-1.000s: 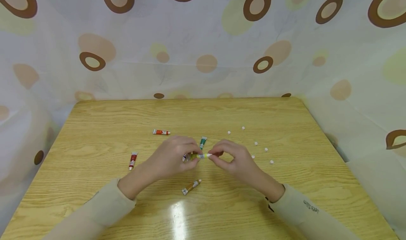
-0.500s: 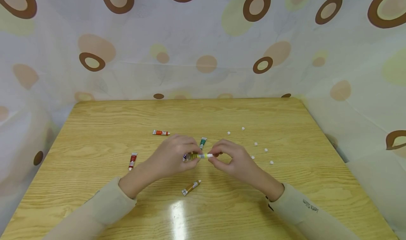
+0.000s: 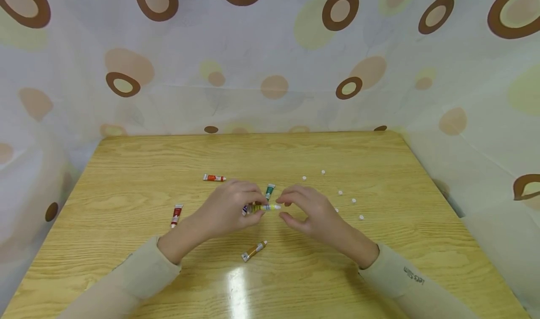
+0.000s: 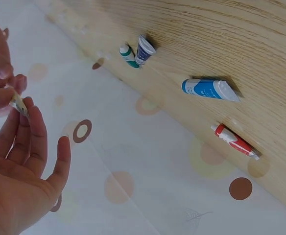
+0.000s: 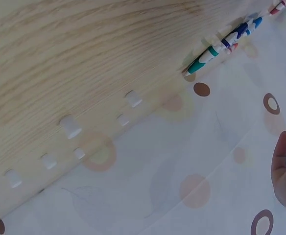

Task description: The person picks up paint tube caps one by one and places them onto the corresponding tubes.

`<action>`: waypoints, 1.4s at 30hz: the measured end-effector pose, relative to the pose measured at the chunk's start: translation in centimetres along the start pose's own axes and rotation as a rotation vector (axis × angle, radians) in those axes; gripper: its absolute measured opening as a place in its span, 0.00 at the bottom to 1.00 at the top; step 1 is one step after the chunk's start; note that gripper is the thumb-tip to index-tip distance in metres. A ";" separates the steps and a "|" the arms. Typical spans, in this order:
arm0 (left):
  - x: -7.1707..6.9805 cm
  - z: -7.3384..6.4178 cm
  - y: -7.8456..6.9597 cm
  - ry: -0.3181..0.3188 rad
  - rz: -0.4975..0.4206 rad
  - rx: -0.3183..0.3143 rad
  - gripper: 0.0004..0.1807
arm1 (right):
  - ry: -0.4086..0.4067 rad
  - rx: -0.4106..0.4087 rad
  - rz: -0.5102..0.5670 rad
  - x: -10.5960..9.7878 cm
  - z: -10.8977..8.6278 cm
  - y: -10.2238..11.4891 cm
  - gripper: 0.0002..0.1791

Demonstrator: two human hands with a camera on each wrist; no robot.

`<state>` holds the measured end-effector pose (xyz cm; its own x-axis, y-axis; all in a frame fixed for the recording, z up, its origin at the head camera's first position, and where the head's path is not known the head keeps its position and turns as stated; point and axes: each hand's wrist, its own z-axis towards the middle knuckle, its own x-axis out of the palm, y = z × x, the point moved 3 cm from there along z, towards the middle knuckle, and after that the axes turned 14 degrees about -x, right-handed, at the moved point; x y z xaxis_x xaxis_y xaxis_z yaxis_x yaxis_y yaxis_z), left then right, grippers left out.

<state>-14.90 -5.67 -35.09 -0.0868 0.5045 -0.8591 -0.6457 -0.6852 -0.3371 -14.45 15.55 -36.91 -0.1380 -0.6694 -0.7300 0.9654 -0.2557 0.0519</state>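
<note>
My left hand pinches a slim yellow paint tube between thumb and fingertips, held sideways above the table with its pale nozzle end to the right. In the left wrist view the tube shows between the fingertips, the other fingers spread. My right hand hovers at the nozzle end, thumb and forefinger parted on either side of it. Just behind the hands lies a green paint tube. Nearer the front is an ochre tube.
An orange-red tube and a dark red tube lie to the left. Blue and dark blue tubes show in the left wrist view. Several small white caps are scattered on the right. A patterned sheet hangs behind the table.
My right thumb and forefinger, which pinched the tube's nozzle end, have parted from it. My left hand still holds the yellow tube in the same place.
</note>
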 end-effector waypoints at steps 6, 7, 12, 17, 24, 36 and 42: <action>0.1 0.1 -0.1 -0.010 0.002 0.012 0.05 | -0.004 -0.022 -0.002 0.1 0.0 0.0 0.10; 0.1 0.1 -0.1 -0.010 0.004 0.012 0.05 | -0.004 -0.022 0.001 0.2 0.0 0.0 0.09; 0.2 0.1 -0.2 -0.009 0.009 0.013 0.05 | -0.004 -0.005 0.009 0.3 -0.1 -0.1 0.05; 0.1 0.1 -0.3 -0.010 0.007 0.019 0.05 | -0.006 0.007 0.016 0.3 -0.1 -0.2 0.09; -0.1 0.1 -0.3 -0.013 0.002 0.034 0.05 | 0.005 0.006 -0.023 0.2 -0.1 -0.3 0.18; -0.2 -0.1 0.0 0.027 -0.029 -0.003 0.06 | 0.008 -0.046 -0.051 0.2 0.2 0.0 0.12; 0.0 -0.1 -0.1 0.009 -0.040 0.036 0.05 | 0.002 -0.053 -0.046 0.3 0.0 0.1 0.06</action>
<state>-14.80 -5.65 -35.08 -0.0532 0.5263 -0.8486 -0.6756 -0.6448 -0.3575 -14.41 15.32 -37.08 -0.1822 -0.6560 -0.7325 0.9683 -0.2492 -0.0177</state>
